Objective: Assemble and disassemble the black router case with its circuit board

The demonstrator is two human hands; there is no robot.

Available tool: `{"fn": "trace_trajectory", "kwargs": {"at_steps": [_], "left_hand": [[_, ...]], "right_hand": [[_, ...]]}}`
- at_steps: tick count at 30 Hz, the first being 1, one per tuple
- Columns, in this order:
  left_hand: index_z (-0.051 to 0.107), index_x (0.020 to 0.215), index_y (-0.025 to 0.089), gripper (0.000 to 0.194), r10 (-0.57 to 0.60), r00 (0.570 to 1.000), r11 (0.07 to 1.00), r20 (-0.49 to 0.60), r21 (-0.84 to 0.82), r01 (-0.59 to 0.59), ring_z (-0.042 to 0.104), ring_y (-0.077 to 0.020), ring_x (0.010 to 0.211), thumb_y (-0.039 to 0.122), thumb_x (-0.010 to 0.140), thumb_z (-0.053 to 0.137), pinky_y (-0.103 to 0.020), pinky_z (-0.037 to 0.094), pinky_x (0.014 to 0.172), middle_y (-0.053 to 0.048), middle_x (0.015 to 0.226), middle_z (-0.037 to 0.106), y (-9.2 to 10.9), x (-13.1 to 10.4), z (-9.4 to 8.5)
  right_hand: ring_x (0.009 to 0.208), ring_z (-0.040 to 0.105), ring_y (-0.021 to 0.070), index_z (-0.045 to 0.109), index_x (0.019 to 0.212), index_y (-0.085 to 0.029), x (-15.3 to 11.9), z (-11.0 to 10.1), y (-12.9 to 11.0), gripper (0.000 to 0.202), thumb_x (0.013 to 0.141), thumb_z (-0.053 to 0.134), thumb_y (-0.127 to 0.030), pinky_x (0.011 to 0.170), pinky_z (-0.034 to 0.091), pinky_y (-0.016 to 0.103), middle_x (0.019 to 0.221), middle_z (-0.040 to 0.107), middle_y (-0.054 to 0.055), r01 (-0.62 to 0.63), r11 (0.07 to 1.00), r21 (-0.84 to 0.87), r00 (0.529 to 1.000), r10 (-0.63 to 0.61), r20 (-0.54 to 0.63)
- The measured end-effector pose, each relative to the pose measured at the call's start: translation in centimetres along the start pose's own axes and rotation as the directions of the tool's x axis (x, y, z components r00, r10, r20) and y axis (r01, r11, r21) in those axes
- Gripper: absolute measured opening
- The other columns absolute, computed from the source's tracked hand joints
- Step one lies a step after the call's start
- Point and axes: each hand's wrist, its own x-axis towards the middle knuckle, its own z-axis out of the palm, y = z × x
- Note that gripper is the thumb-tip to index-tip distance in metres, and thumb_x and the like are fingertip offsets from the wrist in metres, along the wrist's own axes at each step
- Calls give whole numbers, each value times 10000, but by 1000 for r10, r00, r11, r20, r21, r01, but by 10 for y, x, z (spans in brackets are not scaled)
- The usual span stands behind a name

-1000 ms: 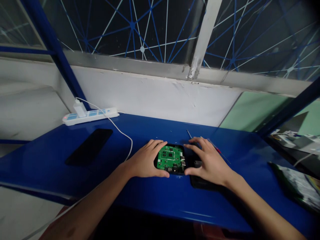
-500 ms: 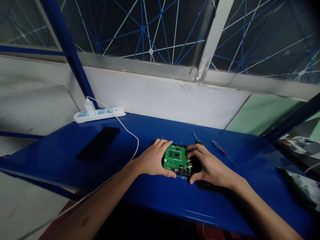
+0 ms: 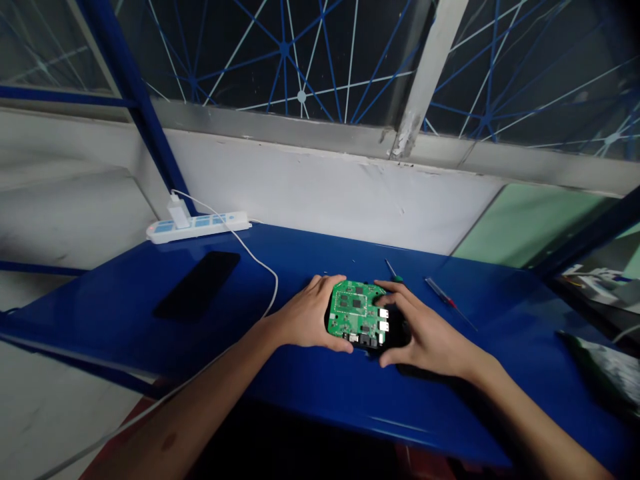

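A green circuit board (image 3: 353,310) with metal ports along its right and near edges is between my two hands, over the table. Dark casing-like material shows around its edges, though its shape is mostly hidden. My left hand (image 3: 310,317) wraps round the board's left side, fingers at the far edge and thumb at the near one. Around the right side curls my right hand (image 3: 423,327). Its fingertips touch the upper right of the board, and its thumb is by the near right corner.
Behind the board lie a green-handled screwdriver (image 3: 394,271) and a thin clear-and-red screwdriver (image 3: 443,295). A black phone-like slab (image 3: 197,285) lies left, near a white power strip (image 3: 200,227) with a plug and white cable (image 3: 260,267). A shiny bag (image 3: 607,370) sits far right.
The circuit board has shifted slightly right and tilted, so its right-side ports show brighter and more fully. Both hands stay around it, the right fingers moving slightly.
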Motion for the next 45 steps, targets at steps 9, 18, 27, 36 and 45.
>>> {"fn": "trace_trajectory", "kwargs": {"at_steps": [9,18,27,36,45], "left_hand": [[201,1528,232,1240,5,1000,999,10,-31,-5,409,-454,1338,667,545,819,-603,381,1087,-173,1436,407,2,-1,-1],[164,1553,207,1293,-18,1000,999,18,-44,19,397,-437,1358,659,545,836,-579,380,1112,-185,1451,393,2,-2,-1],[10,1584,217,1381,-31,998,998,57,-54,34,315,-469,1414,657,566,833,-607,344,1128,-212,1542,301,4,-1,-3],[44,1584,227,1224,36,999,982,-33,-183,-41,251,-508,1436,611,696,793,-726,312,1094,-233,1558,274,1,-1,-3],[89,1572,369,1131,141,973,958,-185,-224,-181,330,-439,1431,331,730,843,-684,373,1115,-119,1619,241,5,-1,-9]], "right_hand": [[1398,466,337,459,1422,-271,-2,-5,1,650,801,643,-209,1111,457,568,1587,372,112,34,998,-55,999,-36,-25],[1310,558,330,394,1445,-220,0,1,7,741,771,696,-277,1085,486,540,1434,553,158,-8,998,-63,993,0,-121],[1288,590,311,400,1455,-216,0,4,17,786,751,736,-311,1087,483,518,1430,579,144,-34,999,0,976,33,-215],[1202,654,327,314,1527,-205,-1,-2,13,890,754,735,-340,1043,514,564,1373,625,154,-88,996,25,939,92,-331],[1137,686,310,292,1544,-233,-2,0,13,942,740,767,-357,1006,550,535,1370,626,138,-63,986,157,938,112,-328]]}}
